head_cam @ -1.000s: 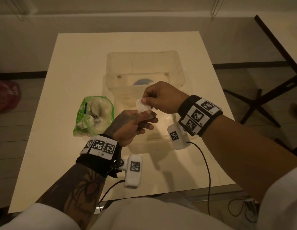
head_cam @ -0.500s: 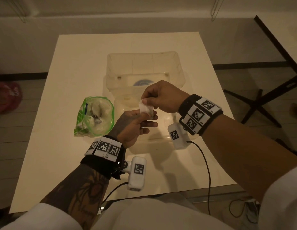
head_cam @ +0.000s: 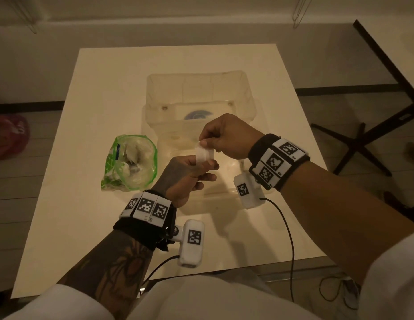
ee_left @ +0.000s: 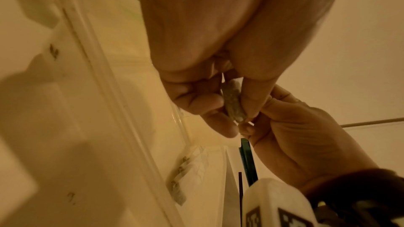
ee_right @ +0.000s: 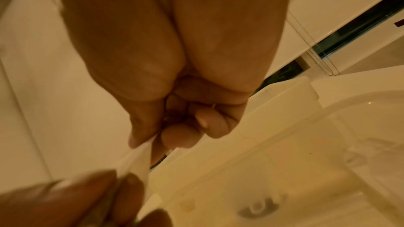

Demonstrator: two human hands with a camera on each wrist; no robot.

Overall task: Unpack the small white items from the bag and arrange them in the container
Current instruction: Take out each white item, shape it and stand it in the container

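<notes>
Above the near end of the container (head_cam: pixel 245 88), you hold one white item (head_cam: pixel 204 154) between both hands. Your left hand (head_cam: pixel 185 176) pinches its lower end, your right hand (head_cam: pixel 229 137) its upper corner, so its long axis runs up and away from you, tilted left. A few white items lie flat inside the container. Left of it on the worktop (head_cam: pixel 85 135), the green-edged bag (head_cam: pixel 129 162) gapes open, more items inside.

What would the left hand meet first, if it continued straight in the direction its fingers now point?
Probably the right hand, just beyond the small white item that both hands pinch. Farther on lies the clear container; depth is unclear.
</notes>
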